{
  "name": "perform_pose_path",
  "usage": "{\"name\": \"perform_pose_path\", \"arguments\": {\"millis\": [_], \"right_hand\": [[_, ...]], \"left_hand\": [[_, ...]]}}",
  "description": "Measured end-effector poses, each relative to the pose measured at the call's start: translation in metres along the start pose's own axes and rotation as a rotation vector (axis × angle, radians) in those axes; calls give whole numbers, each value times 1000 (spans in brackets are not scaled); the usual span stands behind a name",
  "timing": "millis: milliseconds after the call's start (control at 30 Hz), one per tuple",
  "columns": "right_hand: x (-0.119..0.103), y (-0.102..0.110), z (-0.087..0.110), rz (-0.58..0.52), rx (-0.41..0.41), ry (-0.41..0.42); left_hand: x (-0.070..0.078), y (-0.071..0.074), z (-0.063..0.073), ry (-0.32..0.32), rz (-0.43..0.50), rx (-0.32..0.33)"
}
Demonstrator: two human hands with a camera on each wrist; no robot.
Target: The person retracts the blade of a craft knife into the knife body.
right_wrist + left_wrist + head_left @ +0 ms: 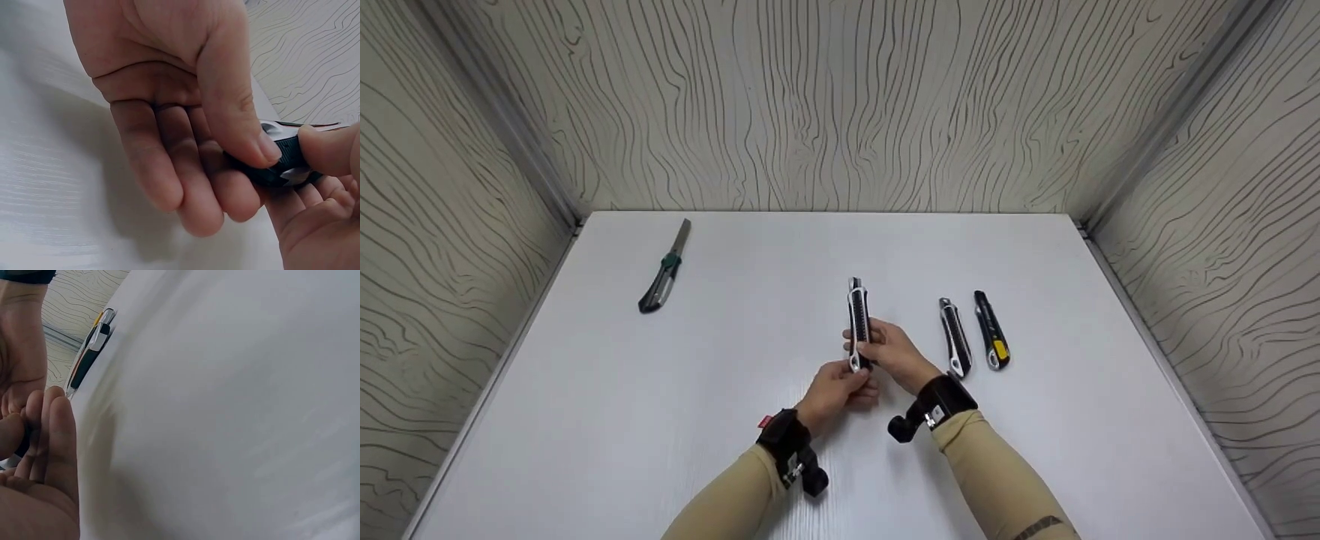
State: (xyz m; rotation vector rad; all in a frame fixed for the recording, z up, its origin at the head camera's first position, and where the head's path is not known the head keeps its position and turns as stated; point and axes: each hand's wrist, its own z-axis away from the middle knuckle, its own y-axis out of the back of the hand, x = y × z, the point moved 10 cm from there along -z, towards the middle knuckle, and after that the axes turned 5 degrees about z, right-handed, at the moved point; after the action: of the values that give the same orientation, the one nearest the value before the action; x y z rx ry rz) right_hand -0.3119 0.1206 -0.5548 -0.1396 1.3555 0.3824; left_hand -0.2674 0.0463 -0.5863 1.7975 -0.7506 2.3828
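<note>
Head: cutter [859,315] in both hands [832,391] [898,352]

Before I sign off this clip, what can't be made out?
Head: part of the right hand, behind the held knife.
Head: any writing on the yellow-marked knife, too small.
Left wrist: most of the held knife, behind the left hand.
Right wrist: left hand, cut off at right.

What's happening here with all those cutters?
A person is holding a black-and-white cutter over the white table. The left grip pinches its near end, and the right grip holds it farther along. Another black-and-white cutter and a black-and-yellow cutter lie to the right. A green-and-black cutter lies far to the left, its blade sticking out.
</note>
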Motion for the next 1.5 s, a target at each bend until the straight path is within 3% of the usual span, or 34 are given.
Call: {"name": "perform_pose_path", "arguments": {"millis": [300, 533, 833, 1067, 1500], "right_hand": [[-3, -1, 0, 24, 7, 15], [-8, 5, -1, 165, 59, 4], [-8, 19, 8, 158, 19, -5], [-2, 40, 15, 195, 85, -43], [3, 83, 38, 224, 141, -73]], "left_hand": [[2, 2, 2, 0, -9, -8], [2, 0, 3, 30, -46, -32], [-3, -14, -2, 47, -45, -55], [-7, -25, -10, 90, -91, -44], [-11, -64, -26, 136, -182, -86]]}}
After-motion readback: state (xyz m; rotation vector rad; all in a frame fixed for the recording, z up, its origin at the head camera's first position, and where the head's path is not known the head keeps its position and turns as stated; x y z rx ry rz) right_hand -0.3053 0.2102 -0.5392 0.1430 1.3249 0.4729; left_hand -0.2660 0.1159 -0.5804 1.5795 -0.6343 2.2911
